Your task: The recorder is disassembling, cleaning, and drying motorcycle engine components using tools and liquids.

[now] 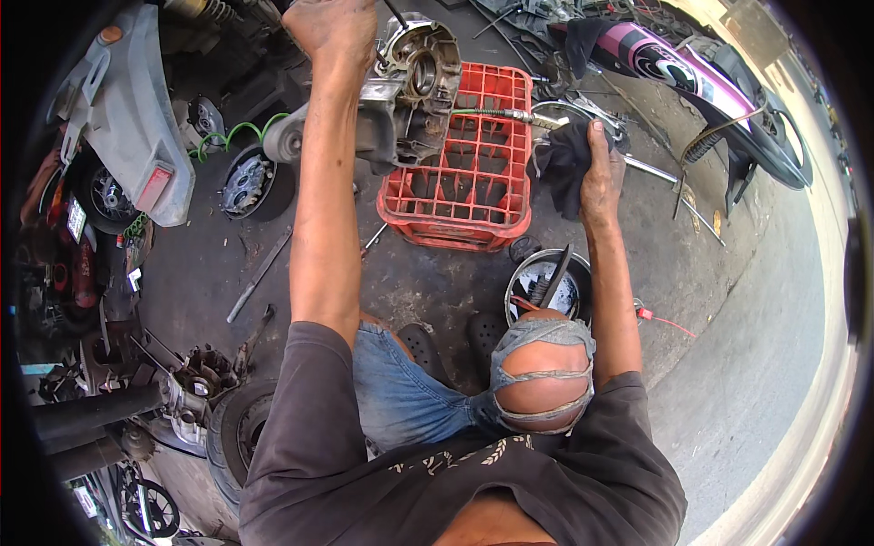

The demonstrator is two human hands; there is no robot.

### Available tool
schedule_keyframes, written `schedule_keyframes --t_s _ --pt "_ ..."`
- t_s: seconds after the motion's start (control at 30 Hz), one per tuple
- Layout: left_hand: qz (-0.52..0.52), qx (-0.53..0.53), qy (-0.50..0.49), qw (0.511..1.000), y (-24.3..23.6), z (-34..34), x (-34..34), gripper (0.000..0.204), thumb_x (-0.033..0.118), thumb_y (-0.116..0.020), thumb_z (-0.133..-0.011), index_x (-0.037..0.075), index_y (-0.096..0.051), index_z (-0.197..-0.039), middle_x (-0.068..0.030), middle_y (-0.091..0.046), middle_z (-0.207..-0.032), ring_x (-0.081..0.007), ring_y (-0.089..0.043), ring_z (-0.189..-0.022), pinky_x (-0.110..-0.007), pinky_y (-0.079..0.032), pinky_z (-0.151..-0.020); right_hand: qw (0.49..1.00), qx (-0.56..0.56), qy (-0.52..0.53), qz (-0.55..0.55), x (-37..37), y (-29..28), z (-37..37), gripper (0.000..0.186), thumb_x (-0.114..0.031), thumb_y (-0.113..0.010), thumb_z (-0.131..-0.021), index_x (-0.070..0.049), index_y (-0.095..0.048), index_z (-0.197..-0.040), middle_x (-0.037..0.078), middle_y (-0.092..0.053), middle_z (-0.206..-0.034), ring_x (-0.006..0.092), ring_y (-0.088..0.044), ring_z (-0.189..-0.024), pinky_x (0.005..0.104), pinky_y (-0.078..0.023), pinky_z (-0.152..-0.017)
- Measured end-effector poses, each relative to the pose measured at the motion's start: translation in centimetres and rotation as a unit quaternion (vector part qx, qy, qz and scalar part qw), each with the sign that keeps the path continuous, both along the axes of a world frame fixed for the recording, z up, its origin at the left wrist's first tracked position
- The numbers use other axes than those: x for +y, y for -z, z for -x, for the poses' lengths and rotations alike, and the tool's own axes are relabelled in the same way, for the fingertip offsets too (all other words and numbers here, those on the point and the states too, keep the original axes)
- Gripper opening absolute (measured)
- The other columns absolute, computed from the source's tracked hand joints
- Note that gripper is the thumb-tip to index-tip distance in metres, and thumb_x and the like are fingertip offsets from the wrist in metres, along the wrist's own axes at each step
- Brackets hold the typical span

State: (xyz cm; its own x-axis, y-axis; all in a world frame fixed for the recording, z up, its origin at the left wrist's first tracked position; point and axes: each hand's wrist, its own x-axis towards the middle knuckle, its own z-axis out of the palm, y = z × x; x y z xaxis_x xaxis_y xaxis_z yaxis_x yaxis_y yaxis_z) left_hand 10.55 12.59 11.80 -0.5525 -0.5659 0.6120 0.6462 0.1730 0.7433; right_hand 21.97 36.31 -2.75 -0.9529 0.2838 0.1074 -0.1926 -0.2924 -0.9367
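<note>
A grey metal engine casing rests on an upturned-looking red plastic crate in front of me. At the top edge, my left hand is closed beside the casing, and what its fingers grip is hidden. A dark rod shows just right of that hand. My right hand is closed on a black cloth to the right of the crate, with its thumb pointing up. Near that cloth a green cable with a metal end reaches across the crate.
A metal basin with a brush and dark liquid stands by my knee. Left lie a grey panel, a round pan of parts and a tyre. A pink and black motorcycle body panel and metal tools lie to the right.
</note>
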Motion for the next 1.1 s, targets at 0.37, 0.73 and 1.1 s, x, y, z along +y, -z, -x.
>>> schedule_keyframes --t_s 0.37,0.73,1.1 --pt "0.163 -0.072 -0.098 0.979 5.9 2.1 -0.4 0.036 0.011 -0.070 -0.085 0.006 -0.046 -0.059 0.0040 -0.043 -0.058 -0.0088 -0.037 -0.054 -0.030 -0.031 -0.050 0.963 0.122 -0.057 -0.234 -2.8 5.6 4.4 0.028 -0.016 -0.049 -0.099 0.004 -0.061 -0.116 0.016 -0.062 -0.115 0.0246 -0.062 -0.102 0.0360 -0.048 -0.089" --pt "0.241 -0.113 0.025 0.964 7.6 -0.1 4.8 0.043 0.018 -0.071 -0.086 0.009 -0.043 -0.055 0.0071 -0.042 -0.054 -0.0044 -0.033 -0.052 -0.027 -0.024 -0.045 0.764 0.150 -0.074 -0.623 -8.8 11.8 8.5 0.030 -0.017 -0.063 -0.074 0.006 -0.057 -0.092 0.023 -0.060 -0.092 0.0410 -0.064 -0.072 0.0471 -0.054 -0.065" --pt "0.093 -0.177 0.128 0.971 6.5 -1.0 5.8 0.037 0.010 -0.070 -0.086 0.011 -0.044 -0.060 0.0071 -0.043 -0.058 -0.0040 -0.035 -0.049 -0.023 -0.026 -0.043 0.834 0.195 -0.006 -0.516 -6.9 11.5 8.1 0.026 -0.010 -0.057 -0.071 0.003 -0.064 -0.092 0.021 -0.067 -0.100 0.0406 -0.066 -0.078 0.0489 -0.054 -0.068"
